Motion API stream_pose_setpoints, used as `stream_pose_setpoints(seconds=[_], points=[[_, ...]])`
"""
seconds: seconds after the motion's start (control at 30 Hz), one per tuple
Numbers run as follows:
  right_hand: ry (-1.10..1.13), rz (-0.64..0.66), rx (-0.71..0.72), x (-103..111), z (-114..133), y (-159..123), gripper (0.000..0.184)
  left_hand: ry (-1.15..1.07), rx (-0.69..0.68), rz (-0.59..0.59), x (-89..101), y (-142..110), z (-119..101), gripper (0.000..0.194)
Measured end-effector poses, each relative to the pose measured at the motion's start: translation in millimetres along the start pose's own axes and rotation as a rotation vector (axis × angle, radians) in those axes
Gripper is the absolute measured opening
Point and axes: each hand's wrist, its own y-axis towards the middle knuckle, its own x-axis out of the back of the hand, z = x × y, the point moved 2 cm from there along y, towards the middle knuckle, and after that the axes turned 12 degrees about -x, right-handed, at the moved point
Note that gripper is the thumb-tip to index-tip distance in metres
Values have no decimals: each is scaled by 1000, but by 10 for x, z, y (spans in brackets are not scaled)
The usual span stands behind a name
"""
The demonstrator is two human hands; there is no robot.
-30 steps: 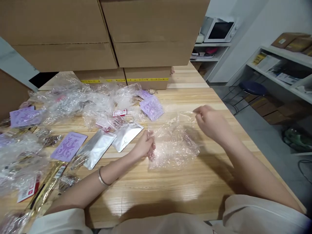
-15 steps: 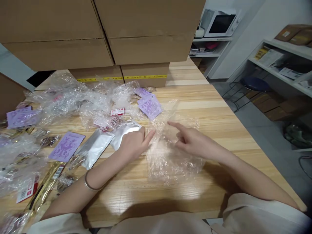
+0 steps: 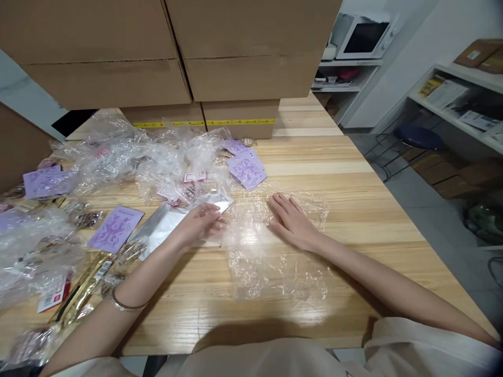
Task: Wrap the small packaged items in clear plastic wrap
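Observation:
A crinkled clear plastic sheet [image 3: 275, 267] lies spread on the wooden table [image 3: 353, 209] in front of me. My right hand [image 3: 291, 220] rests flat on its upper part, fingers stretched out. My left hand [image 3: 200, 222] sits at the sheet's left edge with fingers curled around the corner of a silver foil pouch [image 3: 222, 201]. A second silver pouch [image 3: 161, 233] lies just left of that hand. A bracelet [image 3: 123, 306] circles my left wrist.
Stacked cardboard boxes [image 3: 243, 52] stand at the back of the table. A heap of clear bags [image 3: 157, 157], purple cards [image 3: 247, 170] and gold packets [image 3: 84, 285] covers the left half. Past the table's right edge are shelves [image 3: 456, 110] and a stool [image 3: 414, 139].
The plastic sheet, held up between both hands a second ago, now lies flat. My right hand came down onto it and spread flat. My left hand moved left onto the silver pouch.

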Motion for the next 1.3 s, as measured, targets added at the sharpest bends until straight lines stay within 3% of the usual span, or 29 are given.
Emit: stream_pose_setpoints(seconds=[0.1,0.23,0.3,0.4,0.47,0.53,0.63,0.7,0.9,1.07,1.2,1.3], points=[[-91,78,84,-68,-287,28,67,135,-39,0,205,-15,-4,48],[113,178,163,198,-436,151,50,260,-43,99,438,-101,-34,63],[272,176,87,350,-431,302,40,284,-58,123,557,-136,-12,65],[424,-29,-129,497,-367,691,36,272,-76,122,692,-149,66,63],[440,-102,-181,506,-279,1024,27,249,-71,118,736,-148,110,64],[426,-86,-226,460,-188,1357,27,255,-73,135,757,-157,122,69],[305,27,-396,352,-91,1727,54,357,-99,233,782,-196,106,74],[227,131,-456,295,-37,1851,58,437,-108,292,803,-223,103,71],[210,280,-361,384,40,1954,42,478,-104,204,777,-240,96,66],[189,137,-75,670,57,2145,45,368,-75,142,693,-222,107,62],[87,297,-122,659,72,2261,46,305,-81,153,676,-200,151,63],[114,321,-148,602,93,2243,47,312,-83,168,682,-195,163,63]])
